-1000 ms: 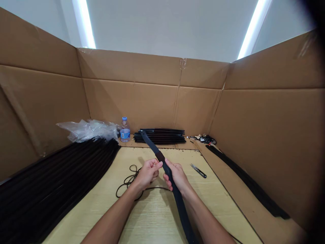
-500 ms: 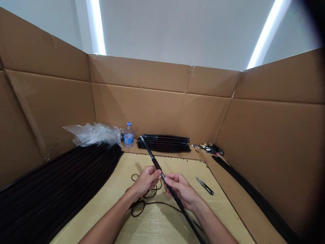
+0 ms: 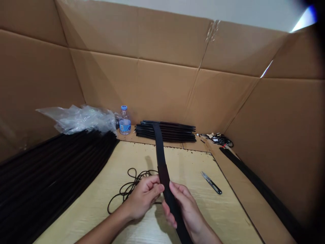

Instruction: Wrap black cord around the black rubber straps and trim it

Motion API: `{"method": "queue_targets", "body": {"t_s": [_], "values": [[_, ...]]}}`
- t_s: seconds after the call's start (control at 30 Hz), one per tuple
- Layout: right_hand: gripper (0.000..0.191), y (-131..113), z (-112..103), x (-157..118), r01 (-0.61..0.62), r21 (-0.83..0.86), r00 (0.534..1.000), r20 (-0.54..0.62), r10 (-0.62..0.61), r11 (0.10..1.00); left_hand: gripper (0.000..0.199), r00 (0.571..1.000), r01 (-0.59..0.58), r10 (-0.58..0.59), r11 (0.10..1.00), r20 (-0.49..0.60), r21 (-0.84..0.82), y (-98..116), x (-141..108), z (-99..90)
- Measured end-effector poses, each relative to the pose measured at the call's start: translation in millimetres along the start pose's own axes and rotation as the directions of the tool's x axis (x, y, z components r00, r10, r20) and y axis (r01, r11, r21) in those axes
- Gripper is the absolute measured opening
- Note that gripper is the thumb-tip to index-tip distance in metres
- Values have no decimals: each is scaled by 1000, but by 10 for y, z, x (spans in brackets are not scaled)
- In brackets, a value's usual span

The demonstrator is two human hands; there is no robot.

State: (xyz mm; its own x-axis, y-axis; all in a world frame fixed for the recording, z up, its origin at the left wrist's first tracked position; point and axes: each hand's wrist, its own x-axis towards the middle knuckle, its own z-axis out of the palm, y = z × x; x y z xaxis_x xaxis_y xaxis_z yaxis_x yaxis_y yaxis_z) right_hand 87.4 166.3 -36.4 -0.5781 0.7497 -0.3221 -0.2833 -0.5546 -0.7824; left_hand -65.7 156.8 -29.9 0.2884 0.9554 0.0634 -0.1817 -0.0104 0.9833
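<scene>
Tabletop (image 3: 188,169) below; long blk strip (image 3: 160,154) held up over it, slanting away. Prob. light, bendy, not fragile; best taken by its long edges, approx. mid-length. Looks flat, matte. L hand (image 3: 143,198) pinches L edge; R hand (image 3: 186,203) wraps R side, both mostly closed. Brownish band (image 3: 164,173) around strip, nr the grip.
</scene>
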Motion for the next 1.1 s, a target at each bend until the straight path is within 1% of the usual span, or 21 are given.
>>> {"method": "queue_targets", "body": {"t_s": [0.13, 0.27, 0.33, 0.4, 0.5, 0.6, 0.67, 0.77, 0.9, 0.97, 1.03, 1.1], "values": [[52, 27, 28, 26, -72, 12, 997, -33, 73, 997, 40, 999, 39, -40, 999, -35, -18, -51, -8, -8], [53, 18, 49, 27, -106, -16, 992, -64, 104, 994, 41, 994, 85, -87, 996, -69, -25, -92, 14, -53], [53, 3, 54, -1, -105, 8, 991, -85, 106, 994, 42, 992, 103, -105, 994, -74, -30, -85, 24, -80], [48, -24, 47, -39, -83, 65, 995, -57, 87, 994, 42, 991, 103, -107, 993, -76, -56, -72, 28, -102], [40, -68, 5, -70, -40, 106, 999, 38, 37, 994, 42, 990, 81, -89, 994, -111, -79, -79, 27, -120], [43, -67, -58, -33, 2, 115, 999, 37, -7, 993, 43, 983, 100, -111, 992, -150, -77, -137, 24, -121], [46, -35, -94, 12, 21, 95, 999, 38, -24, 995, 44, 983, 103, -114, 991, -143, -82, -184, 23, -121], [60, 17, -129, 54, 26, 19, 998, 53, -27, 999, 48, 988, 82, -92, 994, -126, -79, -223, 23, -117], [57, 23, -127, 20, -1, -25, 999, -37, 0, 1000, 45, 987, 61, -68, 997, -146, -48, -193, 19, -77], [60, 8, -101, -18, -28, -5, 998, -50, 28, 1000, 42, 992, 63, -68, 997, -108, -53, -152, 7, -40], [63, -1, -65, -49, -46, 16, 999, -14, 46, 999, 40, 995, 91, -93, 994, -40, -56, -107, -10, -6], [62, 2, -37, -68, -39, 20, 999, 31, 38, 999, 39, 993, 114, -114, 993, 1, -29, -71, -30, 14]]}}
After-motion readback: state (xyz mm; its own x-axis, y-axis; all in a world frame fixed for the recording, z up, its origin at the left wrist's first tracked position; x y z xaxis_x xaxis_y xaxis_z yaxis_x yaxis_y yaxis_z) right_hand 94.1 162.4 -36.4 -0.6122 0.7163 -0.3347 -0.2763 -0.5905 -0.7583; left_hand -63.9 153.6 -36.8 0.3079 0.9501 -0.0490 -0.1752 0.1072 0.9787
